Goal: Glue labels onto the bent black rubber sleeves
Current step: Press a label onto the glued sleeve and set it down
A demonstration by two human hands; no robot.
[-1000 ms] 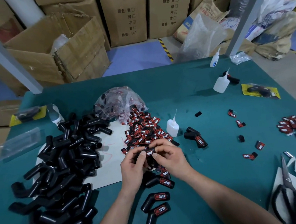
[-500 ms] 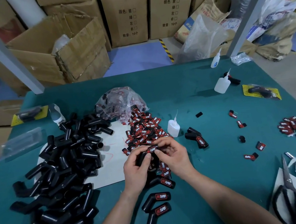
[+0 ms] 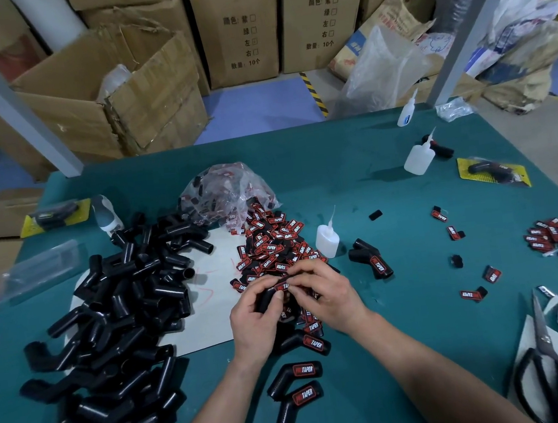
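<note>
The left hand [image 3: 254, 314] and right hand [image 3: 327, 292] meet, fingers curled, forearms angled inward.

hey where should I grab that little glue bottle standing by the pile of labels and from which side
I'd grip the glue bottle round its squat body, not the thin nozzle, which is too slender to hold. It stands upright, so wrap it sideways. Come from its right: the label pile crowds its left, while bare table shows on the right.

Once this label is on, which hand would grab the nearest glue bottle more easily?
Likely the right hand: the glue bottle stands just beyond it, on its side, while the left hand grips the sleeve.
</note>
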